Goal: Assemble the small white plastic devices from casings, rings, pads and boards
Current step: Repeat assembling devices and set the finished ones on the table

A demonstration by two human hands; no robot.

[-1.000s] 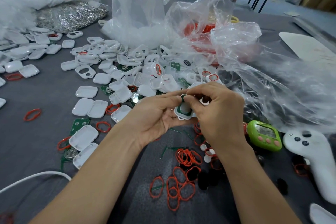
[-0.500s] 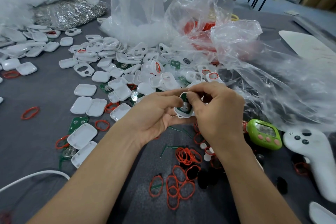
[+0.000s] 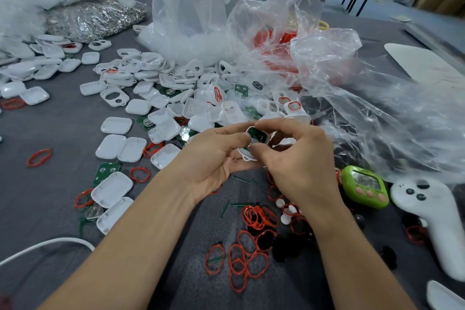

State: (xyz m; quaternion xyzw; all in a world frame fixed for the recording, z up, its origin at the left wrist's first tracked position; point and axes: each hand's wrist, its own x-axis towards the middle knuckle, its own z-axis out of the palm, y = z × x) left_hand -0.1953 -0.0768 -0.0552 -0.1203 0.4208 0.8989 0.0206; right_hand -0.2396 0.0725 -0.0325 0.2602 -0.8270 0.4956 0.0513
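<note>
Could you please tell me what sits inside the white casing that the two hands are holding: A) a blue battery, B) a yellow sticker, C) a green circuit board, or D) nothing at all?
C: a green circuit board shows inside the white casing, which the left hand and the right hand pinch between them.

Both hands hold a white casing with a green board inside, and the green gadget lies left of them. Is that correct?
No: the head view shows the green gadget right of the hands. The left hand and right hand do hold the white casing with the green board inside.
</note>
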